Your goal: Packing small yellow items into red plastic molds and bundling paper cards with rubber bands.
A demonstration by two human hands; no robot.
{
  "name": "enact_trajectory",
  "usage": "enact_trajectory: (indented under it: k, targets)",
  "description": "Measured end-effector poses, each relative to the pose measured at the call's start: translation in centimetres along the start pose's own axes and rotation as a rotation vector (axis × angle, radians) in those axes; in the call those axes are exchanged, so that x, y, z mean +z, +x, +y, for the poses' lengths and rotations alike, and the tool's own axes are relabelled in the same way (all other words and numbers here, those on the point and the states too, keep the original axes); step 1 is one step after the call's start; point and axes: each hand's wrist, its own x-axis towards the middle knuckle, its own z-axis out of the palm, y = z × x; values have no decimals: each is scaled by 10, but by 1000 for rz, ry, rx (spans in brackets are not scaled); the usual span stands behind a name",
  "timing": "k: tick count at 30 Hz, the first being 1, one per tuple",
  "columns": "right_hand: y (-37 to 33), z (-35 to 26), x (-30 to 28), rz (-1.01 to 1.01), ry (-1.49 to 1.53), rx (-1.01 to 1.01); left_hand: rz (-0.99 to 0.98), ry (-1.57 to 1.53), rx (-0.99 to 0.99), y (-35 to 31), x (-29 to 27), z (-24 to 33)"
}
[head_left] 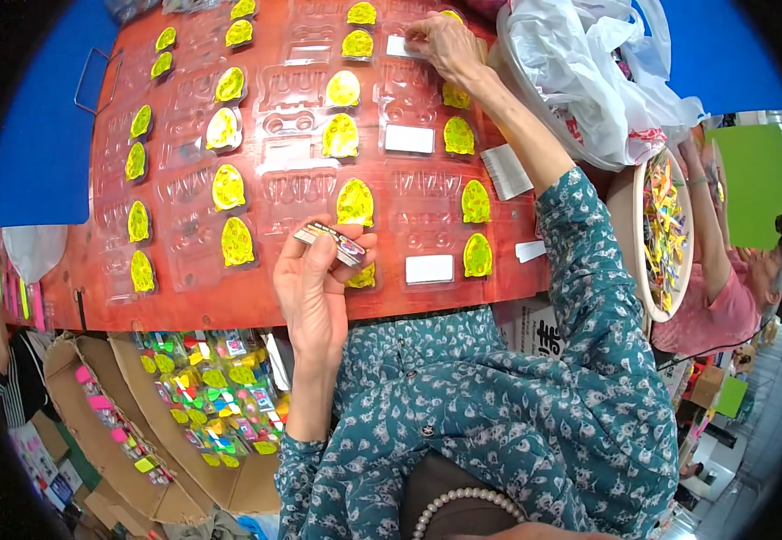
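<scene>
At the near edge of the table (194, 315), the left hand (314, 292) is palm up, thumb and fingers pinching a small stack of printed cards (346, 245), held above the red surface just short of a yellow egg-shaped piece (355, 202). To the right of this hand, a white card (429, 268) lies flat in the nearest clear tray of the right-hand column, beside another yellow piece (477, 255). Farther along the same column a second white card (409, 139) lies in its tray, again left of a yellow piece. At the far end, the right hand (447, 47) reaches out with bent fingers over a third white card (399, 47), well apart from the stack; whether it pinches that card or only presses it, I cannot tell. The step in hand seems to be laying one card into each tray, with the left hand serving as supply. The next move probably calls for settling this far card flat, then bringing the right hand back to the stack for another
</scene>
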Motion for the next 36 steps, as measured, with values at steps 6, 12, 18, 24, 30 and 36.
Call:
enact_trajectory:
  k: [6, 12, 18, 24, 30, 36]
  targets:
    - [1, -8, -1, -50, 39, -13, -1, -13, 26, 4, 0, 5]
    - [1, 0, 9, -100, 82, -35, -17, -27, 46, 3, 0, 9]
    - [-4, 3, 11, -55, 164, -1, -11, -46, 54, 2, -1, 10]
    - [-11, -103, -71, -186, 664, 129, -46, -71, 98, 11, 0, 20]
    - [-57, -189, -111, -461, 921, -219, 3, -67, 222, 12, 0, 23]
    - [-66, -203, -104, -558, 928, -214, 113, 61, 321, 6, -6, 25]
